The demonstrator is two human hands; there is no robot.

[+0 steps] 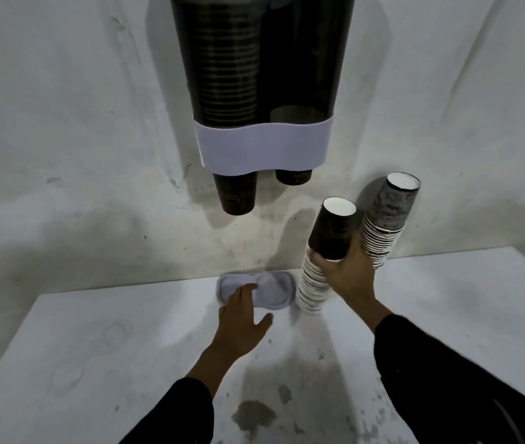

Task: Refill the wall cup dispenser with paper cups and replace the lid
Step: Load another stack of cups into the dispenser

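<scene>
Fingers (335, 265) of our right hand (347, 277) were wrapped around a stack of dark paper cups with white rims (322, 254), which leaned with its open top up toward the wall and its lower end on the white tabletop (94, 341). Our left hand (242, 318) lay spread and open, gripping nothing, its fingertips resting on the pale, two-lobed plastic lid (275, 291) that sat flat on the table close to the wall.

We saw the dark, see-through wall dispenser with its pale bottom band (262, 145) mounted above, well apart from both hands. Its left tube held a tall column of nested cups, and one dark cup (235, 195) hung out below the band. Another cup's base (293, 177) peeked out under the right tube, which looked mostly empty through the tinted wall.

Just beside the gripped stack, to its right, a second stack of patterned grey paper cups (386, 219) leaned against the rough whitish wall (62, 123). Black sleeves covered both our forearms. Dark stains (254, 415) marked the tabletop nearest us.
</scene>
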